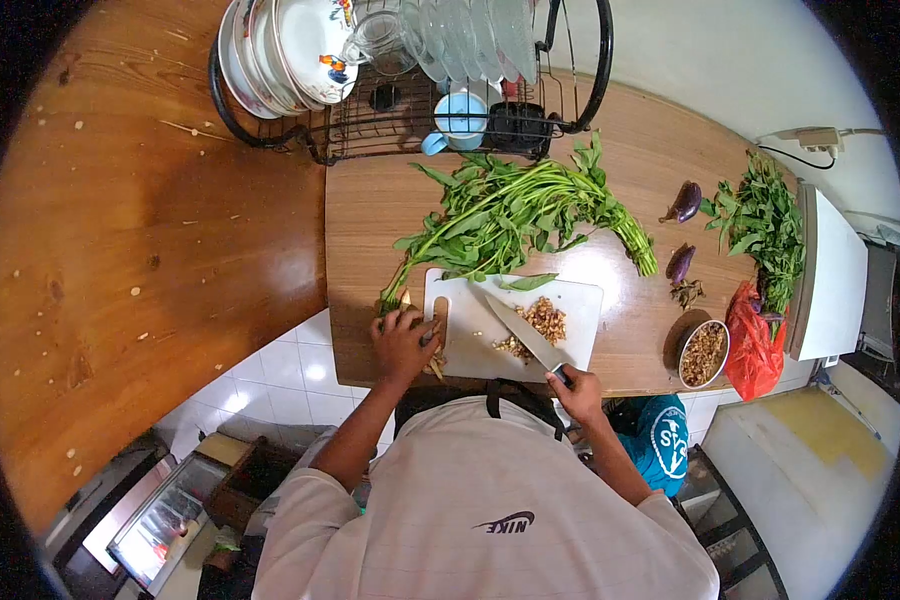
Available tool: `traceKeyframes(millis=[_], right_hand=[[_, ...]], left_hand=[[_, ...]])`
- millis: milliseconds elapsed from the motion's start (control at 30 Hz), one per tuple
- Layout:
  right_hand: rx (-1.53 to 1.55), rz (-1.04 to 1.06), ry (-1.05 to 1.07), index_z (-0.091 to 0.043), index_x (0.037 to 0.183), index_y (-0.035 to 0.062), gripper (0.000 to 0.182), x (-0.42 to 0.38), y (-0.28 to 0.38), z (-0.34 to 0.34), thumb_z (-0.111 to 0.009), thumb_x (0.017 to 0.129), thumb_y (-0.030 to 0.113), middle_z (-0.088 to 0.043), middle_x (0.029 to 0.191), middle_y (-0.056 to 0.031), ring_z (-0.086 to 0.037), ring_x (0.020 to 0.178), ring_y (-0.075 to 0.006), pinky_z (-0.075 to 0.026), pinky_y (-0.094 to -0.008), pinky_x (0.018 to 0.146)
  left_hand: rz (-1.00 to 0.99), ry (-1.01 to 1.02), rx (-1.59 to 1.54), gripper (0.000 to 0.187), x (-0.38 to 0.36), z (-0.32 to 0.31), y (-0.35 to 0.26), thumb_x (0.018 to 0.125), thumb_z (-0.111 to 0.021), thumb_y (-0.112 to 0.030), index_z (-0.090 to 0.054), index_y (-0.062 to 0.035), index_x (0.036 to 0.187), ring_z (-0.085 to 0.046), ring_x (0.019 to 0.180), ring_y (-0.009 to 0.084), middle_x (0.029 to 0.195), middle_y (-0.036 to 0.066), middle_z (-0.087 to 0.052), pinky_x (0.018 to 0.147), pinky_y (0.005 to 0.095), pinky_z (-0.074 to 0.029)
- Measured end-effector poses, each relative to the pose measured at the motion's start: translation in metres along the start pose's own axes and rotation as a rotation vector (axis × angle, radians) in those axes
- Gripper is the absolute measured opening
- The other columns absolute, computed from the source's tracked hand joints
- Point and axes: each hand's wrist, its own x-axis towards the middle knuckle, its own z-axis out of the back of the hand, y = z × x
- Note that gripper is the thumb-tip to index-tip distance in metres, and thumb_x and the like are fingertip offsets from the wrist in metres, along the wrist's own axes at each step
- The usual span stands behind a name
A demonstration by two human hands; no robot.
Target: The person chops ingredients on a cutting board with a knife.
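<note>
My right hand (576, 394) is wrapped around the handle of a kitchen knife (526, 333), whose wide blade lies slanted over the white cutting board (470, 352). Beside the blade sits a heap of chopped light-brown pieces (544, 320), with a few more below it. At the board's left edge, my left hand (402, 343) has its fingers bent down over some pale, stick-like pieces (437, 362); what it grips is mostly hidden. Just behind the board lies a big bunch of leafy greens (510, 210), one leaf resting on the board.
Two purple eggplants (682, 202), more greens (765, 225), a bowl of brown pieces (704, 354) and a red plastic bag (752, 345) are on the right. A dish rack (390, 125) with plates and glasses stands at the back. A person in a teal shirt (660, 440) is below right.
</note>
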Motion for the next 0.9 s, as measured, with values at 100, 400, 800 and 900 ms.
traceKeyframes(millis=[100, 400, 800, 900], right_hand=[[0.018, -0.029, 0.000, -0.064, 0.078, 0.0005, 0.045, 0.003, 0.003, 0.004, -0.076, 0.095, 0.040, -0.056, 0.059, -0.0175, -0.055, 0.051, -0.0303, -0.045, -0.0435, 0.054], [-0.015, -0.027, 0.107, -0.067, 0.083, 0.0010, 0.048, 0.000, 0.005, 0.000, -0.073, 0.097, 0.046, -0.059, 0.062, -0.0196, -0.057, 0.056, -0.0352, -0.046, -0.0459, 0.057], [-0.007, -0.144, 0.345, -0.076, 0.095, 0.0018, 0.059, -0.011, 0.004, -0.016, -0.063, 0.100, 0.059, -0.071, 0.080, -0.0256, -0.071, 0.076, -0.0446, -0.056, -0.0518, 0.073], [0.001, -0.134, 0.319, -0.076, 0.097, 0.0019, 0.058, -0.009, -0.002, -0.017, -0.062, 0.100, 0.059, -0.071, 0.080, -0.0252, -0.071, 0.077, -0.0446, -0.056, -0.0513, 0.074]], left_hand=[[0.018, -0.019, -0.019, 0.020, 0.003, -0.005, -0.002, 0.077, -0.084, -0.036, -0.082, -0.0258, 0.094, -0.055, 0.121, 0.0222, 0.114, -0.008, -0.067, 0.106, 0.0553, -0.032], [-0.016, -0.091, -0.183, 0.014, 0.016, -0.007, -0.027, 0.077, -0.084, -0.030, -0.081, -0.0226, 0.088, -0.061, 0.103, 0.0186, 0.098, -0.008, -0.075, 0.101, 0.0479, -0.035], [-0.089, -0.032, -0.192, 0.014, 0.024, -0.029, -0.043, 0.080, -0.083, -0.029, -0.080, -0.0203, 0.091, -0.063, 0.098, 0.0186, 0.092, -0.006, -0.075, 0.098, 0.0459, -0.035], [-0.120, 0.002, -0.205, 0.015, 0.020, -0.028, -0.041, 0.079, -0.084, -0.029, -0.080, -0.0198, 0.090, -0.062, 0.098, 0.0191, 0.093, -0.006, -0.074, 0.098, 0.0469, -0.035]])
